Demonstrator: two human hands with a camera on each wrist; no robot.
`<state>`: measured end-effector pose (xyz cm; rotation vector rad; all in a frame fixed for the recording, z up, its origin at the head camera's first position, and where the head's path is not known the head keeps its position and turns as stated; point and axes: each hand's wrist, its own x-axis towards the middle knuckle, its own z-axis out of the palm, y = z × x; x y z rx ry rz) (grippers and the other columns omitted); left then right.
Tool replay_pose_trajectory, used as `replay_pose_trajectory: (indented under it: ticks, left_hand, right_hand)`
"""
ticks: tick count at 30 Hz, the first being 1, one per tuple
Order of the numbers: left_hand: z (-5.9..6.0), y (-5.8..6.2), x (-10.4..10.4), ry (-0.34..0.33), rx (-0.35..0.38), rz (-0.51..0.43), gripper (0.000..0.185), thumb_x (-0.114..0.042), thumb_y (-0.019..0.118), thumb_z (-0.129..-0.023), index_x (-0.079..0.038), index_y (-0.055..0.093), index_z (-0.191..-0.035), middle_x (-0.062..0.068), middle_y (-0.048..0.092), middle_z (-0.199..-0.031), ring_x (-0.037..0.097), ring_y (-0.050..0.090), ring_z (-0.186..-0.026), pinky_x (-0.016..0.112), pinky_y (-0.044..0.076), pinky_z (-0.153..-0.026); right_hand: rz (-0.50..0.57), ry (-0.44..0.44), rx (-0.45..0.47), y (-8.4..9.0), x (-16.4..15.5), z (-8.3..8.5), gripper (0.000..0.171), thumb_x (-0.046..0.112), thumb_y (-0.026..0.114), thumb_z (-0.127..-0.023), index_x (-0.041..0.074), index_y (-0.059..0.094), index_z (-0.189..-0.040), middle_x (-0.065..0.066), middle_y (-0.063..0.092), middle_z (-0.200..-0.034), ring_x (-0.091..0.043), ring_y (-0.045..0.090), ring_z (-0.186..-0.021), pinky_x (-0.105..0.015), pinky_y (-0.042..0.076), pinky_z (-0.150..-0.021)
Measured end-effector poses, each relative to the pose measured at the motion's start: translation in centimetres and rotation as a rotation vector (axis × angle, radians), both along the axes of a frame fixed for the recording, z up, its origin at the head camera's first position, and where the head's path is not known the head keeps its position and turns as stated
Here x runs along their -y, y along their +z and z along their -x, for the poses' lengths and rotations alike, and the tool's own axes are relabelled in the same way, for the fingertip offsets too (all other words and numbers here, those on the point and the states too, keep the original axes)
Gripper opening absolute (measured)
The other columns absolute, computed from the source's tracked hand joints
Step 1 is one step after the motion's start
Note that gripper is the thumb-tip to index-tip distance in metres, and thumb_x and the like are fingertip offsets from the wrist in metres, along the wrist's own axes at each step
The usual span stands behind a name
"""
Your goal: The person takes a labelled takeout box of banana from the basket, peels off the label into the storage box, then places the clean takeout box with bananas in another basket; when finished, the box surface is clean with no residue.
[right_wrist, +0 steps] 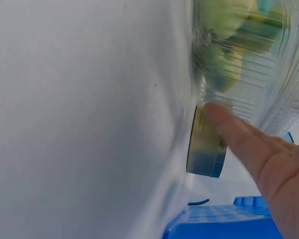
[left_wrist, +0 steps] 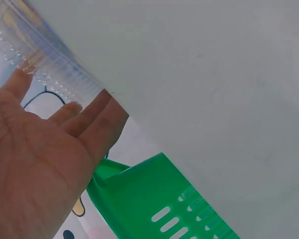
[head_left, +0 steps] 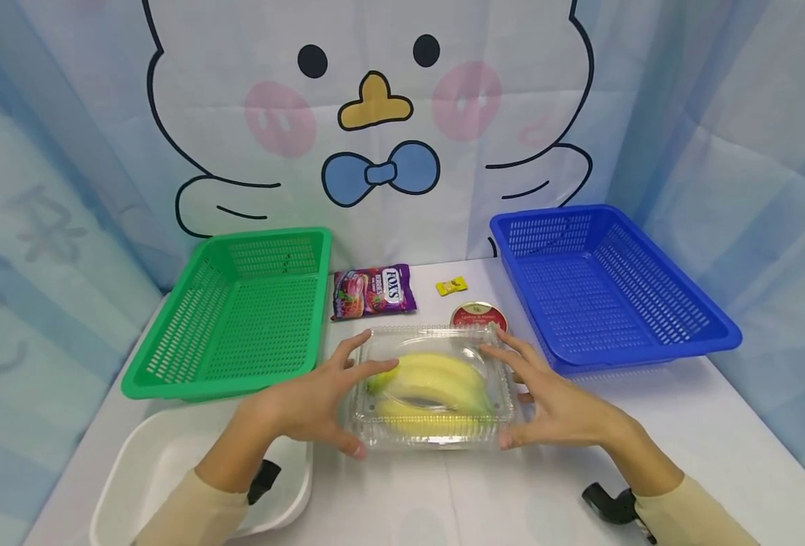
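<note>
A clear plastic clamshell box [head_left: 436, 436] with a lid holds yellow-green bananas [head_left: 436, 379] in the middle of the table. My left hand [head_left: 313, 402] is at its left side, fingers spread, index finger reaching over the lid and thumb by the near corner. On the other side, my right hand [head_left: 552, 402] has its fingers spread along the box's right edge. Its thumb [right_wrist: 222, 117] lies right at the lower edge of the box in the right wrist view. A round red tin [head_left: 479, 314] is just behind the box, partly hidden by it.
A green basket [head_left: 320, 303] stands at the left, with a white tub [head_left: 300, 485] in front of it. At the right is a blue basket [head_left: 552, 345]. A purple candy bag [head_left: 373, 292] and a small yellow wrapped candy [head_left: 451, 286] lie at the back.
</note>
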<state>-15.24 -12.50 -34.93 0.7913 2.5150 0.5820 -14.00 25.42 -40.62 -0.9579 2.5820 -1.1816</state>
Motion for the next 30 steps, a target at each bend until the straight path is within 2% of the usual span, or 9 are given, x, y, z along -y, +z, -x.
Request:
replay_pose_trajectory:
  ticks: [2, 5, 11, 15, 18, 20, 26, 30]
  left_hand:
    - [0.0, -0.1, 0.1, -0.002, -0.005, 0.003, 0.108, -0.042, 0.095, -0.072, -0.045, 0.031, -0.159, -0.001, -0.012, -0.173, 0.046, 0.032, -0.148, 0.061, 0.049, -0.103]
    - [0.1, -0.4, 0.1, 0.004, -0.003, -0.006, 0.104, -0.045, 0.092, -0.074, -0.047, 0.031, -0.159, -0.004, -0.013, -0.172, 0.047, 0.036, -0.145, 0.06, 0.052, -0.099]
    - [0.1, -0.9, 0.4, 0.012, 0.017, -0.082, 0.097, -0.046, 0.088, -0.079, -0.046, 0.033, -0.158, -0.003, -0.013, -0.172, 0.045, 0.026, -0.151, 0.064, 0.048, -0.102]
    - [0.1, -1.0, 0.5, 0.003, 0.023, -0.123, 0.096, -0.044, 0.088, -0.08, -0.043, 0.034, -0.159, -0.001, -0.012, -0.172, 0.041, 0.041, -0.143, 0.059, 0.051, -0.1]
    - [0.1, -1.0, 0.7, -0.006, 0.028, -0.14, 0.095, -0.043, 0.088, -0.08, -0.04, 0.035, -0.159, -0.001, -0.01, -0.172, 0.035, 0.054, -0.13, 0.049, 0.056, -0.094]
    - [0.2, -1.0, 0.9, -0.012, 0.025, -0.149, 0.095, -0.044, 0.088, -0.081, -0.039, 0.035, -0.159, -0.001, -0.01, -0.172, 0.033, 0.056, -0.126, 0.044, 0.057, -0.092]
    - [0.5, -0.5, 1.3, -0.005, 0.026, -0.235, 0.092, -0.037, 0.088, -0.082, -0.035, 0.039, -0.159, -0.004, -0.011, -0.171, 0.032, 0.051, -0.131, 0.039, 0.058, -0.092]
    - [0.7, 0.0, 1.5, -0.007, 0.011, -0.316, 0.09, -0.035, 0.088, -0.082, -0.033, 0.04, -0.158, -0.004, -0.012, -0.171, 0.033, 0.048, -0.135, 0.039, 0.059, -0.091]
  right_hand:
    - [0.001, 0.001, 0.01, 0.0, 0.1, -0.1, 0.119, 0.032, 0.093, -0.074, 0.019, 0.018, -0.165, -0.019, -0.003, -0.171, -0.055, 0.05, -0.128, -0.055, 0.057, -0.093]
    - [0.007, -0.002, 0.024, 0.0, 0.3, -0.2, 0.12, 0.03, 0.094, -0.074, 0.019, 0.017, -0.165, -0.017, -0.005, -0.171, -0.057, 0.053, -0.125, -0.057, 0.056, -0.094]
    - [0.008, -0.035, 0.051, 0.2, 0.4, -0.4, 0.114, 0.029, 0.092, -0.077, 0.022, 0.02, -0.165, -0.016, -0.001, -0.171, -0.052, 0.054, -0.127, -0.055, 0.053, -0.098]
    - [0.021, -0.043, 0.06, 0.3, 0.5, -0.6, 0.111, 0.032, 0.091, -0.079, 0.021, 0.022, -0.164, -0.016, 0.002, -0.171, -0.045, 0.056, -0.126, -0.052, 0.052, -0.101]
    - [0.023, -0.045, 0.063, 0.3, 0.6, -0.6, 0.109, 0.037, 0.09, -0.08, 0.021, 0.024, -0.164, -0.014, 0.004, -0.171, -0.044, 0.057, -0.126, -0.05, 0.052, -0.102]
    - [0.025, -0.046, 0.066, 0.3, 0.6, -0.6, 0.108, 0.038, 0.09, -0.08, 0.021, 0.024, -0.164, -0.013, 0.006, -0.171, -0.043, 0.057, -0.126, -0.049, 0.052, -0.102]
    - [0.039, -0.032, 0.059, 0.9, 0.7, -0.2, 0.109, 0.036, 0.09, -0.08, 0.025, 0.023, -0.164, -0.014, 0.006, -0.171, -0.044, 0.057, -0.128, -0.047, 0.052, -0.102]
    - [0.027, -0.032, 0.032, 2.2, 0.7, 0.5, 0.109, 0.034, 0.091, -0.079, 0.026, 0.023, -0.164, -0.013, 0.004, -0.172, -0.045, 0.055, -0.13, -0.047, 0.052, -0.102]
